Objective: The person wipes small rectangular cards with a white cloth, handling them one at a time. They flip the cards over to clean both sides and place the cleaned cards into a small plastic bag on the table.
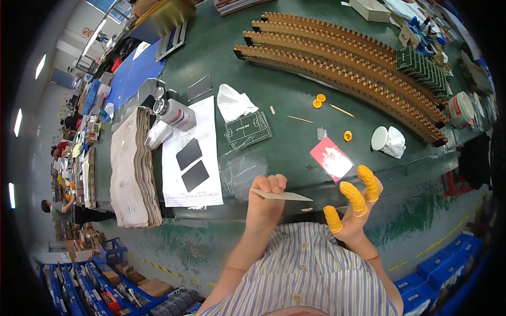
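My left hand [266, 203] pinches a thin pale flat plate [287, 196] at one end, above the near table edge. The plate shows almost edge-on, so its face is hidden. To its right is my right hand [356, 213], with yellow finger cots [352, 196] on the thumb and two fingers. Its fingers are spread and hold nothing. Just beyond that hand lies a red and white card [332, 159]. Clear plastic film [242, 171] is beyond my left hand, and a stack of green cards with white pitch lines [247, 130] sits farther off.
Slotted brown racks [337, 60] fill the far right, some green cards [421, 71] standing in them. White cloths [232, 102], wooden sticks [342, 110], spare finger cots [317, 102], a grey bottle [178, 115], dark plates [195, 176] on paper and a cloth pile [129, 168] lie about.
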Demonstrator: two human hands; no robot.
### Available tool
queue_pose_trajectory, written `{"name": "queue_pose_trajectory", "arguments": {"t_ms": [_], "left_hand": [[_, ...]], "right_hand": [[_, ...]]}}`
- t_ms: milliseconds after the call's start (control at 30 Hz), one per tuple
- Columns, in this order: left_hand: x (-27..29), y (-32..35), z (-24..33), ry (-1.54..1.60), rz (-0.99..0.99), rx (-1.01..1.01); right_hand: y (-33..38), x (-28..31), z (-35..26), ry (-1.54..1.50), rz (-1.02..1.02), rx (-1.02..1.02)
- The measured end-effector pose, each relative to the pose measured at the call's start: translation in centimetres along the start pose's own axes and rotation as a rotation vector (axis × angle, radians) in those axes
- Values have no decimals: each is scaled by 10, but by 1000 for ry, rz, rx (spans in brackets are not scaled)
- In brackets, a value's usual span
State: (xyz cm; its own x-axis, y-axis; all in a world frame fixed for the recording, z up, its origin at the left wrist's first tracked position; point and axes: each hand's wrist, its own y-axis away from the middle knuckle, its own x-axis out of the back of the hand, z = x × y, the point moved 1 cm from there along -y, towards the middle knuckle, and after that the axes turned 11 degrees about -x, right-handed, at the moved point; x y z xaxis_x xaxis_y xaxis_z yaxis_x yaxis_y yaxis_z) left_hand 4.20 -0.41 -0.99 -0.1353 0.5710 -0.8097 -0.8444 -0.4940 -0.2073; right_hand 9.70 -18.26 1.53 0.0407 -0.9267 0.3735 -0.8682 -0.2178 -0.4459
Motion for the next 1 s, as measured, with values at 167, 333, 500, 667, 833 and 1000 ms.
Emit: {"name": "queue_pose_trajectory", "arguments": {"t_ms": [167,333,500,667,833,1000], "left_hand": [[3,1,0,27,-8,44],[3,2,-4,16,16,5],[3,4,-8,85,26,22],[2,5,-7,64,38,24],[5,5,-7,66,19,8],[4,5,-8,59,19,7]], "right_hand": [[-1,-4,-8,33,-74,53],[-9,-6,-31,120,-181,129],[-11,-14,-39,91,-274,127],[-11,-23,-37,134,-302,225],[-8,-26,-35,125,-287,183],[-10,-26,-39,143,-232,159]]}}
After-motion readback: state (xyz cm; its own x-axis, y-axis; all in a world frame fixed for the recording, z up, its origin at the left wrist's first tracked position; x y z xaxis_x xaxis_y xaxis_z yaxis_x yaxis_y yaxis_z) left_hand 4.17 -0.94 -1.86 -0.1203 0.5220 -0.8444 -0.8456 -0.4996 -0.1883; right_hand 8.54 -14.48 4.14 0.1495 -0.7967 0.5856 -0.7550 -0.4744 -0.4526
